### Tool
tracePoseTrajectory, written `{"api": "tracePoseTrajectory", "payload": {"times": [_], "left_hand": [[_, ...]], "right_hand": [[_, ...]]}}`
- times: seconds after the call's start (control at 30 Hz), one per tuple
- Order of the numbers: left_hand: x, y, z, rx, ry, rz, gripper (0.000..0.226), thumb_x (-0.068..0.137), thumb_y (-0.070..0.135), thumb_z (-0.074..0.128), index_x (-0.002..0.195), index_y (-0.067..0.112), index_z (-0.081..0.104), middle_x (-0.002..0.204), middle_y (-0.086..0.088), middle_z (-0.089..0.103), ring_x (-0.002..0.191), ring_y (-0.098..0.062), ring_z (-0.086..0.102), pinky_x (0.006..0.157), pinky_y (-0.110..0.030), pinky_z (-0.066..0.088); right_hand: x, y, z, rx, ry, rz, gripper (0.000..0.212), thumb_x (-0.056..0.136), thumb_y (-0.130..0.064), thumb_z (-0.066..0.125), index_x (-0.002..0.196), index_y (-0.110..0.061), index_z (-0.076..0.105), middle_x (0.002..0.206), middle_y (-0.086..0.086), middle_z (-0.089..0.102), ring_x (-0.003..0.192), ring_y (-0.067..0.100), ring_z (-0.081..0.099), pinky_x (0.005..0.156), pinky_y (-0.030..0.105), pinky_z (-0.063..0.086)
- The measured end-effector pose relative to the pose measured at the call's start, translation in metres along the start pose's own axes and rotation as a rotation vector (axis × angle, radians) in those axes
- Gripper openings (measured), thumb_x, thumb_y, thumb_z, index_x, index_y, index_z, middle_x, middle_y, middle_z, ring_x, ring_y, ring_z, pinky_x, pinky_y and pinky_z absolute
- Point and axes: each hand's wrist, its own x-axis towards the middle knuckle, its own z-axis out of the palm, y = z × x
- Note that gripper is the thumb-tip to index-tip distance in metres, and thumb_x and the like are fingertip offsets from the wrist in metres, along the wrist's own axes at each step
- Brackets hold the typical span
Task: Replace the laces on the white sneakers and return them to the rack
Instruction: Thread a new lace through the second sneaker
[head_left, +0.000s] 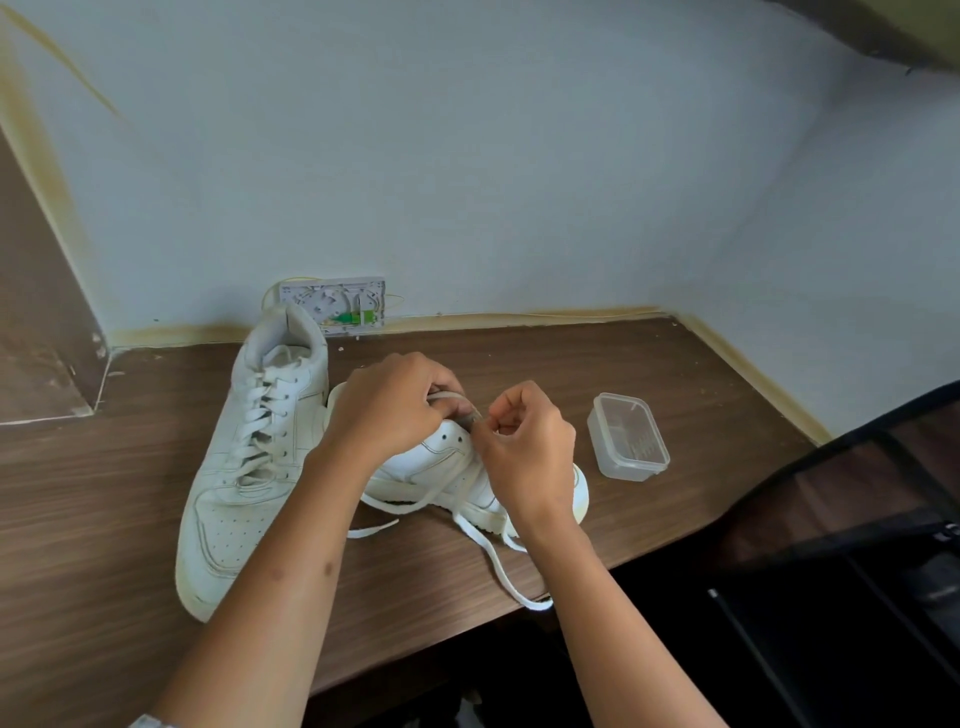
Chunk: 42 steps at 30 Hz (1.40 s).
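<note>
Scene: two white sneakers are being worked on at a wooden table (649, 374) set against a pale wall.
Laced sneaker (249, 462): it is lying at the left, toe toward the camera, its laces already crossed through the eyelets.
Second sneaker (447, 467): it is being tipped on its side beneath both hands, its eyelets facing up.
Lace (498, 561): a flat white lace is being threaded near the top eyelets, its loose ends trailing to the table edge.
Left hand (387, 405): its fingers are being curled around the lace at the shoe's collar.
Right hand (524, 441): the lace is being pinched just beside the eyelets.
Handling: the lace is judged soft, light and limp, best taken near its stiff tip; the shoe, firm but light, is best steadied at the collar.
Nearby: a clear plastic container (628, 436) is sitting to the right.
</note>
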Motion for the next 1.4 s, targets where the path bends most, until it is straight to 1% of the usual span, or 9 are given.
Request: {"api": "tracePoseTrajectory", "payload": {"times": [0.17,0.37,0.53,0.67,0.83,1.0,1.13,1.2,1.4], "left_hand": [[0.002,-0.008,-0.001,-0.086,-0.096,0.045,0.008,0.083,0.046,0.069,0.083,0.038,0.073,0.076,0.017,0.069,0.076,-0.002,0.062,0.066,-0.026,0.044],[-0.003,-0.01,0.0,-0.298,-0.078,0.144,0.008,0.089,0.033,0.067,0.09,0.035,0.075,0.088,0.023,0.07,0.088,0.004,0.063,0.085,-0.037,0.053],[-0.025,-0.009,-0.011,-0.296,0.184,0.166,0.008,0.085,0.04,0.068,0.085,0.035,0.074,0.082,0.013,0.06,0.075,-0.002,0.058,0.066,-0.03,0.049],[-0.048,-0.014,-0.017,-0.266,0.121,0.07,0.02,0.072,0.052,0.075,0.088,0.04,0.072,0.079,0.011,0.055,0.071,-0.004,0.054,0.062,-0.026,0.045],[-0.053,-0.006,0.008,-0.067,0.239,0.09,0.023,0.077,0.028,0.079,0.1,0.031,0.074,0.093,0.017,0.06,0.089,-0.009,0.057,0.066,-0.026,0.045],[-0.054,-0.018,0.022,-0.064,0.349,0.094,0.039,0.087,0.007,0.067,0.122,0.026,0.066,0.111,0.009,0.057,0.093,-0.018,0.059,0.071,-0.033,0.053],[-0.053,-0.032,0.028,-0.185,0.195,0.148,0.062,0.092,-0.007,0.051,0.139,0.033,0.049,0.137,0.011,0.041,0.115,-0.009,0.047,0.097,-0.025,0.042],[-0.052,-0.035,0.027,-0.221,0.131,0.142,0.076,0.09,-0.016,0.046,0.142,0.04,0.043,0.141,0.015,0.036,0.116,0.001,0.046,0.096,-0.016,0.041],[-0.05,-0.038,0.022,-0.285,0.062,0.123,0.075,0.092,-0.015,0.038,0.138,0.044,0.045,0.117,0.011,0.046,0.105,0.004,0.048,0.083,-0.007,0.041]], "right_hand": [[0.002,0.005,0.006,0.01,-0.035,-0.061,0.033,0.08,-0.008,0.075,0.088,-0.027,0.05,0.072,-0.009,0.062,0.086,0.02,0.06,0.076,0.04,0.051],[0.026,0.018,-0.033,-0.003,-0.196,0.009,0.012,0.09,-0.033,0.067,0.093,-0.023,0.064,0.098,-0.008,0.059,0.085,0.002,0.058,0.071,0.017,0.043],[0.023,0.048,-0.049,-0.099,-0.351,0.085,0.015,0.095,-0.029,0.061,0.085,-0.022,0.071,0.075,-0.004,0.068,0.065,0.005,0.056,0.058,0.015,0.041],[0.023,0.042,-0.045,-0.115,-0.37,0.074,0.01,0.09,-0.028,0.067,0.084,-0.03,0.074,0.076,-0.004,0.071,0.067,0.009,0.06,0.062,0.02,0.049],[0.018,0.037,-0.042,-0.135,-0.407,0.086,0.004,0.085,-0.032,0.074,0.084,-0.032,0.078,0.076,-0.008,0.072,0.078,0.007,0.066,0.077,0.031,0.056],[0.01,0.03,-0.042,0.043,-0.603,0.131,0.015,0.078,-0.033,0.081,0.08,-0.018,0.078,0.069,-0.003,0.072,0.065,0.002,0.064,0.065,0.016,0.051],[0.009,0.025,-0.032,0.098,-0.498,0.105,0.022,0.079,-0.035,0.08,0.09,-0.017,0.072,0.074,-0.001,0.072,0.067,0.006,0.068,0.067,0.022,0.056],[0.008,0.023,-0.025,0.138,-0.434,0.089,0.024,0.078,-0.037,0.08,0.091,-0.02,0.07,0.08,0.002,0.072,0.074,0.012,0.069,0.072,0.029,0.059],[0.0,0.009,-0.006,0.109,-0.366,-0.019,0.017,0.083,-0.028,0.077,0.085,-0.013,0.071,0.076,-0.004,0.068,0.064,0.0,0.055,0.063,0.012,0.046]]}}
